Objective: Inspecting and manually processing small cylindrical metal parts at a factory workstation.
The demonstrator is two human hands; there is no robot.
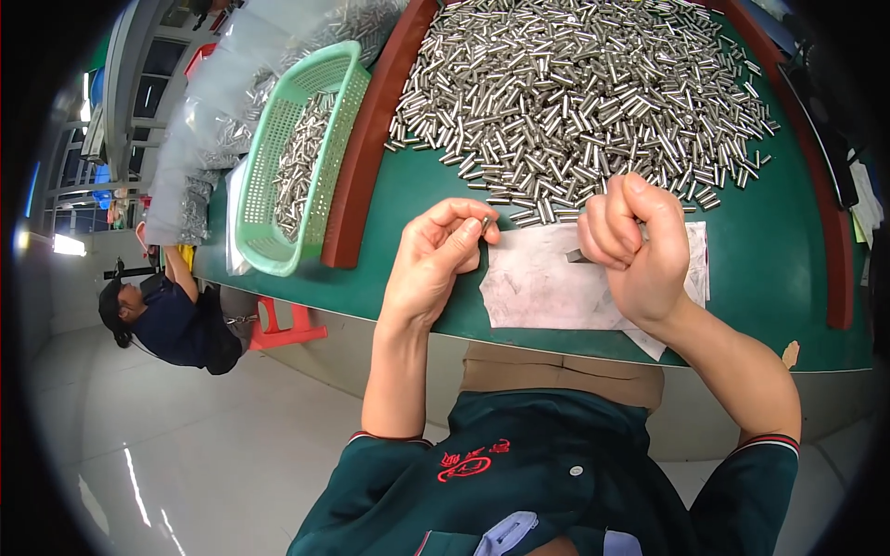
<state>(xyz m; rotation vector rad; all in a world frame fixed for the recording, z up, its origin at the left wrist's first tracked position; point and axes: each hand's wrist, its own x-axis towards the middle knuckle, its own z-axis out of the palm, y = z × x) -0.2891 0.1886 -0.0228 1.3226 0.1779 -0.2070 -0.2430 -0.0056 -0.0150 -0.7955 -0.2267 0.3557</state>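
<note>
My left hand [438, 258] is closed, thumb and forefinger pinching a short metal pin [487, 224] whose end shows between the fingertips. To its right, my right hand [644, 246] is curled into a fist above a stained whitish cloth [533, 287]. A grey metal piece [577, 257] shows by the curled fingers of that fist; whether it is held or lies on the cloth I cannot tell. What the right palm encloses is hidden. Just beyond both hands spreads a large heap of shiny metal pins [575, 102], its near edge close to the cloth.
Red-brown rails [357, 185] border the green tabletop [436, 167]. Left of the left rail stands a light green plastic basket [264, 243] partly filled with pins. Clear plastic bags [218, 120] of metal parts lie beyond. Another person [176, 315] is at far left, near a red stool [287, 324].
</note>
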